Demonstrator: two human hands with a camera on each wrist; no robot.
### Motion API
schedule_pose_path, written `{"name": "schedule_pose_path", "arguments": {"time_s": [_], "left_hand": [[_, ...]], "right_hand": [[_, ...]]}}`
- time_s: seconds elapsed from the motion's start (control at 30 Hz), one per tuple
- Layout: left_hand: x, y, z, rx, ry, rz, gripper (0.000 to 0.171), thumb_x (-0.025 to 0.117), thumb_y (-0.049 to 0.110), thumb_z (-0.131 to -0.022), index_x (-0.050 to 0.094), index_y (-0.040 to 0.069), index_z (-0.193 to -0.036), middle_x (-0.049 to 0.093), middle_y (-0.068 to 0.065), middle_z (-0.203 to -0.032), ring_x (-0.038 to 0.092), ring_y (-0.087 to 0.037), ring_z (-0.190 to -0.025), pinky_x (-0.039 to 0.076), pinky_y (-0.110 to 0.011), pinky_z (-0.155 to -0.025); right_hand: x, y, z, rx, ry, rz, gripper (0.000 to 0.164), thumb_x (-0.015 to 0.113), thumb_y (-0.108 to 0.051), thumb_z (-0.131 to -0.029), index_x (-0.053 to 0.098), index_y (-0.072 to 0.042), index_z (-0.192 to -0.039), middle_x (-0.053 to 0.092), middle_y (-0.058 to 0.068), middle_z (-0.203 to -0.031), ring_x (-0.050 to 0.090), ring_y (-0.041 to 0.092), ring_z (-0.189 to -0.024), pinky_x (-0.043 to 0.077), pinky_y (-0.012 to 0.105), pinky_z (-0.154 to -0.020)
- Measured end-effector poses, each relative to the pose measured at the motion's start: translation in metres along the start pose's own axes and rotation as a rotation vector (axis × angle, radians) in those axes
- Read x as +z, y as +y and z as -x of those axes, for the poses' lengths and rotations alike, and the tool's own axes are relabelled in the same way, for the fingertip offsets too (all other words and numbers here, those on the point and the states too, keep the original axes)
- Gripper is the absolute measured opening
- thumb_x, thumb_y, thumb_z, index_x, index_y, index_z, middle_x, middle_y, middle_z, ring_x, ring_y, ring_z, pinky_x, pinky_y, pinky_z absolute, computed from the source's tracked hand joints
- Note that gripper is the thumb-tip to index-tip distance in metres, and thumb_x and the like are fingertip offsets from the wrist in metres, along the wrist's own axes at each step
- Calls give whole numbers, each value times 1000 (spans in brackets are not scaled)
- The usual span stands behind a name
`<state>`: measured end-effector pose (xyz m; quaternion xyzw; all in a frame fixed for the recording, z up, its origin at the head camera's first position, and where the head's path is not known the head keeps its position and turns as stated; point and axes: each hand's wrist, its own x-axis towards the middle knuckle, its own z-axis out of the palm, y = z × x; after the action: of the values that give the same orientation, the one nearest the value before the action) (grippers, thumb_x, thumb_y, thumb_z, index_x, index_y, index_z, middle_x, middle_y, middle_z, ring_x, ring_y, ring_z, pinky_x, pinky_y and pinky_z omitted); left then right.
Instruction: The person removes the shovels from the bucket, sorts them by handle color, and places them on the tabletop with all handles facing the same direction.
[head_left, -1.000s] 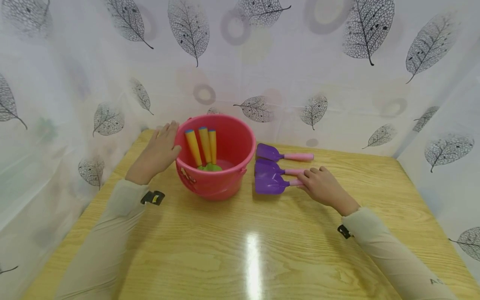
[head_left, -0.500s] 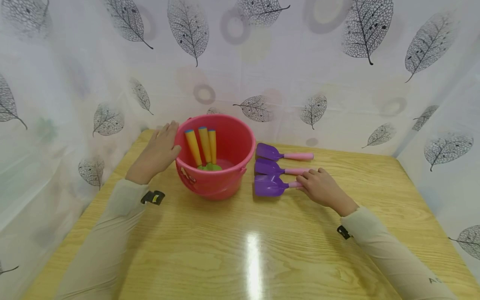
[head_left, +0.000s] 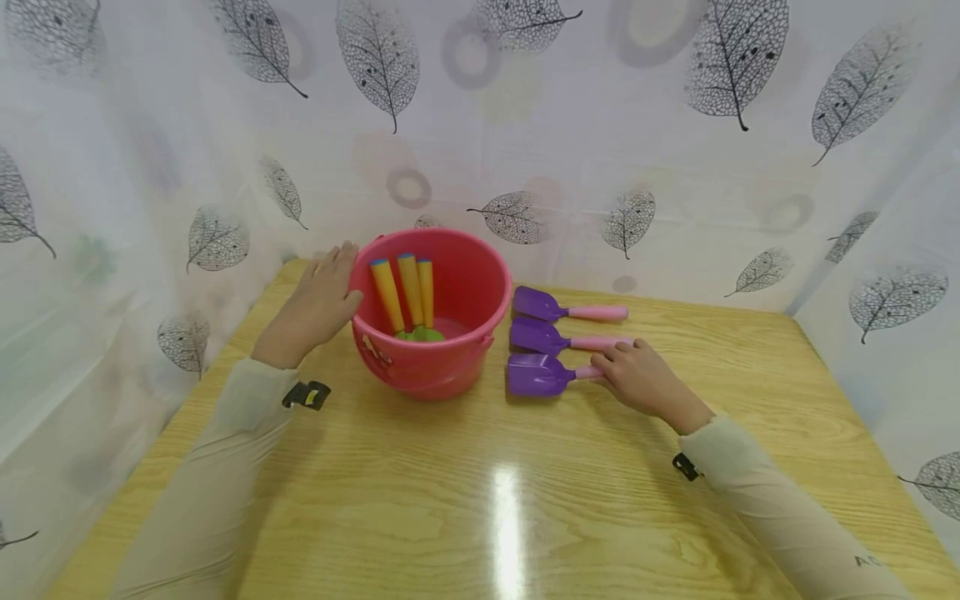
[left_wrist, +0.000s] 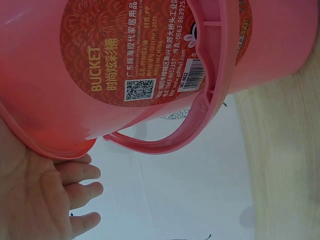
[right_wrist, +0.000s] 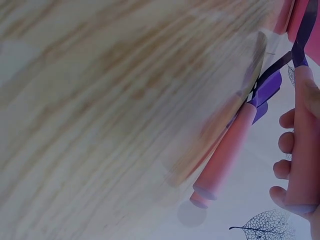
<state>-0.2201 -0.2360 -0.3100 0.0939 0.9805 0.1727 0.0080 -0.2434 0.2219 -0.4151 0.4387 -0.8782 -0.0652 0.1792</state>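
Kinda a screened-off tabletop spot, can't tell what room: white sheeting with black skeleton-leaf prints around a glossy yellow wood-grain table.

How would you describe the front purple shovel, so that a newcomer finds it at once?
On the wooden table stands a pink bucket. Just right of it are three purple, pink-handled toy shovels. Yours is the front shovel, the only one gripped by the right hand.
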Motion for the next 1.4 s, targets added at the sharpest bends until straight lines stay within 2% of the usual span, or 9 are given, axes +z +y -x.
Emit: {"name": "schedule_pose_path", "arguments": {"time_s": [0.23, 0.37, 0.53, 0.7, 0.93, 1.2, 1.4], "left_hand": [[0, 1, 0, -7, -9, 4, 65, 32, 19, -95, 6, -7, -148, 7, -25, -156, 4, -42, -144, -2, -56, -117], [0, 1, 0, -3, -7, 8, 65, 32, 19, -95, 6, -7, -148, 7, -25, -156, 4, -42, -144, -2, -56, -118], [1, 1, 1, -1, -9, 10, 65, 32, 20, -95, 6, -7, -148, 7, -25, -156, 4, -42, -144, -2, -55, -118], [0, 1, 1, -1, -6, 4, 65, 31, 20, -96, 5, -6, -148, 6, -24, -157, 4, -42, -145, -2, -55, -118], [0, 1, 0, -3, -4, 4, 64, 31, 20, -95, 5, -6, -148, 6, -24, -157, 4, -42, -145, -2, -55, -118], [1, 0, 0, 0, 1, 2, 64, 31, 20, -95, 6, -7, -148, 7, -25, -156, 5, -42, -144, -1, -55, -118], [1, 0, -1, -2, 0, 0, 64, 30, 21, -96, 5, -6, -148, 5, -24, -157, 4, -42, -145, -1, -55, -118]], "right_hand": [[3, -2, 1, -1, -11, -2, 17, 64, -28, -84, 57, -12, -83, 53, -1, -67, 46, 18, -60, 43, 36, -57], [5, -3, 2, -3, 7, -4, 20, 64, -29, -85, 57, -11, -80, 55, 0, -66, 49, 19, -61, 46, 38, -58], [7, -4, 2, -1, -25, -10, 17, 65, -27, -85, 58, -11, -84, 55, 2, -69, 53, 20, -64, 45, 37, -58], [7, -4, 1, -4, -17, -8, 17, 65, -27, -85, 58, -12, -82, 52, 1, -66, 50, 20, -62, 41, 35, -55], [8, -4, 0, -1, 17, -17, 23, 64, -30, -83, 54, -11, -76, 56, 1, -65, 52, 20, -60, 43, 39, -57], [8, -4, 0, 4, 3, -23, 22, 65, -28, -84, 53, -11, -76, 52, -1, -63, 47, 19, -58, 41, 38, -57], [9, -3, -2, -18, 5, -6, 22, 66, -29, -84, 54, -11, -78, 58, 3, -67, 57, 23, -60, 45, 39, -52]]}}
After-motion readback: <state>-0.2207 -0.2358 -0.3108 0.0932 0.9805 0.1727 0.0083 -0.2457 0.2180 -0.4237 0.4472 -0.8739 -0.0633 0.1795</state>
